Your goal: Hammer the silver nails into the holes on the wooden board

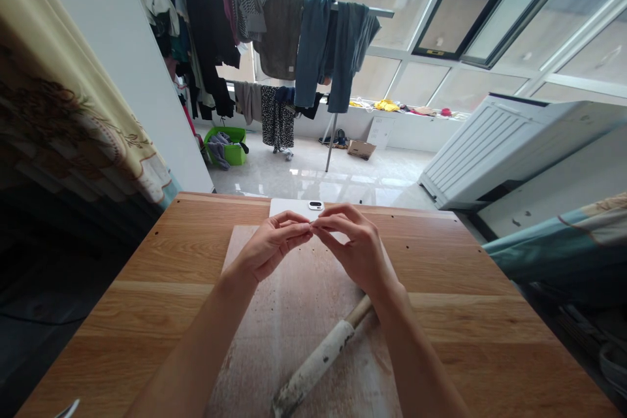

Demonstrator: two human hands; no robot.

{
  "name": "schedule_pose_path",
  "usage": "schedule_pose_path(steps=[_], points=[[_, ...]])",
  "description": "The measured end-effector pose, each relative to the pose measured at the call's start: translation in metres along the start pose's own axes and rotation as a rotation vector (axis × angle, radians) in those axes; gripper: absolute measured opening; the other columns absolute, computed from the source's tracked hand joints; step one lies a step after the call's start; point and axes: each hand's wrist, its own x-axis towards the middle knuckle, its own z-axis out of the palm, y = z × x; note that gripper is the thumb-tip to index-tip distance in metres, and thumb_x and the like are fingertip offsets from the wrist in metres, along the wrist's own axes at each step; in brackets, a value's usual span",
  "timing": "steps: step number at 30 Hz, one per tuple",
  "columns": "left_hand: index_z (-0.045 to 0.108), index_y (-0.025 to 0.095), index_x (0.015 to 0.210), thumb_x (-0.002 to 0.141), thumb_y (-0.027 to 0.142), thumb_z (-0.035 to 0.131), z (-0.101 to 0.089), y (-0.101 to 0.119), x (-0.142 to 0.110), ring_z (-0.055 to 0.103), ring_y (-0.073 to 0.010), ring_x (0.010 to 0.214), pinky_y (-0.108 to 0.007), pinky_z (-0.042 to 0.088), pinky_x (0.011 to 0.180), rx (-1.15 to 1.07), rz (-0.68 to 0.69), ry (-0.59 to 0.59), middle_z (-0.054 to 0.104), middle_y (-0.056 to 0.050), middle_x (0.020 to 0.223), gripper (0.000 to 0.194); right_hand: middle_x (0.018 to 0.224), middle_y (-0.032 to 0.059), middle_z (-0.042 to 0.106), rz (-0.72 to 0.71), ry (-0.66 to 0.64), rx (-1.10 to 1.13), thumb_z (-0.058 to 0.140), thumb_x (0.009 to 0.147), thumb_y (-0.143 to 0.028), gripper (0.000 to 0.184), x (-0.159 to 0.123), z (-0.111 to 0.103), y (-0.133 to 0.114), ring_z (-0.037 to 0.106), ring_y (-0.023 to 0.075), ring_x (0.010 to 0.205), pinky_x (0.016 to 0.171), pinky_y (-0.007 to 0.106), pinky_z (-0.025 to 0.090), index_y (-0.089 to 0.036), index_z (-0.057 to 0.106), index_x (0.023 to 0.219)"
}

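My left hand (274,243) and my right hand (356,243) meet above the far part of a worn, pale wooden board (267,339). Their fingertips pinch together at one spot. Something tiny may be between them, too small to make out. Beneath my right wrist lies a stick-like tool (316,356), with bare wood at its far end and a stained whitish sleeve toward its dark near end. Just behind the fingers is a flat white device (289,207) with a camera-like bump, partly covered by the hands.
The board rests on a wooden table (455,320) with small dark holes. A shiny piece (68,408) shows at its near left edge. Beyond stand a laundry rack with clothes (279,36), a green basket (236,155) and a white ribbed appliance (482,144). Curtains (83,91) hang at the sides.
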Motion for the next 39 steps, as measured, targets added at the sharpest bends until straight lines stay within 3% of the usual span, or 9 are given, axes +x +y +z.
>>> schedule_pose_path(steps=[4,9,14,19,24,27,31,35,39], points=[[0.075,0.015,0.083,0.069,0.024,0.094,0.0,-0.001,0.0,0.071,-0.0127,0.089,-0.027,0.054,0.095,0.005,0.019,0.014,0.077,-0.002,0.089,0.025,0.121,0.0087,0.069,0.061,-0.021,0.014,0.068,0.097,-0.021,0.013,0.0,0.0,0.001,0.075,0.0156,0.081,0.076,0.031,0.064,-0.024,0.08,0.101],[0.076,0.014,0.083,0.067,0.026,0.096,0.002,0.0,0.0,0.071,-0.0128,0.087,-0.026,0.054,0.093,0.004,0.016,0.008,0.077,-0.002,0.086,0.027,0.09,0.0013,0.079,0.129,-0.087,0.039,0.07,0.092,-0.012,0.018,0.002,0.0,-0.004,0.076,0.0169,0.077,0.074,0.027,0.063,-0.026,0.081,0.097],[0.077,0.014,0.082,0.067,0.023,0.095,0.005,0.0,-0.001,0.07,-0.0121,0.088,-0.026,0.053,0.094,-0.012,0.018,0.018,0.077,-0.002,0.087,0.025,0.094,0.0034,0.08,0.175,-0.035,0.055,0.069,0.091,-0.011,0.018,0.002,0.002,-0.004,0.077,0.018,0.081,0.076,0.028,0.062,-0.023,0.08,0.099],[0.076,0.012,0.083,0.07,0.016,0.091,0.007,-0.002,-0.001,0.07,-0.0126,0.088,-0.024,0.053,0.092,-0.027,-0.003,0.01,0.077,-0.004,0.088,0.02,0.085,0.0019,0.078,0.152,-0.037,0.071,0.069,0.088,-0.009,0.017,0.002,0.001,-0.001,0.076,0.0174,0.078,0.074,0.026,0.062,-0.022,0.079,0.086],[0.072,0.012,0.089,0.087,0.016,0.075,0.024,-0.009,0.002,0.07,-0.014,0.087,-0.025,0.057,0.087,-0.396,-0.054,0.179,0.072,-0.006,0.09,0.006,0.092,0.005,0.077,0.09,0.071,0.01,0.066,0.09,-0.009,0.016,-0.001,0.008,0.0,0.075,0.0202,0.083,0.079,0.031,0.061,-0.021,0.077,0.091],[0.068,0.012,0.083,0.096,0.013,0.062,0.034,-0.014,0.004,0.069,-0.0128,0.078,-0.022,0.058,0.079,-0.556,-0.118,0.262,0.069,-0.006,0.081,0.015,0.096,0.0069,0.076,0.026,0.076,-0.027,0.063,0.093,-0.007,0.019,-0.003,0.019,-0.003,0.073,0.0209,0.088,0.08,0.031,0.059,-0.02,0.076,0.093],[0.069,0.01,0.079,0.096,-0.001,0.053,0.039,-0.017,0.004,0.065,-0.0077,0.068,-0.015,0.054,0.068,-0.558,-0.05,0.353,0.069,-0.003,0.073,0.026,0.097,0.0071,0.075,-0.027,0.011,-0.031,0.063,0.093,-0.004,0.021,-0.004,0.028,-0.007,0.073,0.02,0.088,0.079,0.028,0.058,-0.02,0.076,0.093],[0.071,0.008,0.079,0.101,0.01,0.053,0.039,-0.014,0.002,0.069,-0.0103,0.071,-0.019,0.056,0.071,-0.523,-0.021,0.359,0.074,-0.007,0.08,0.028,0.095,0.0063,0.075,-0.003,0.004,-0.032,0.065,0.094,-0.004,0.019,-0.002,0.022,-0.005,0.073,0.0191,0.083,0.077,0.028,0.057,-0.02,0.075,0.093],[0.071,0.009,0.079,0.103,0.012,0.05,0.04,-0.011,0.002,0.067,-0.0094,0.065,-0.018,0.056,0.065,-0.553,-0.056,0.351,0.072,-0.005,0.074,0.032,0.094,0.0031,0.077,0.011,-0.087,-0.013,0.07,0.091,-0.001,0.022,-0.002,0.017,-0.005,0.074,0.0181,0.083,0.077,0.027,0.056,-0.022,0.076,0.096]])
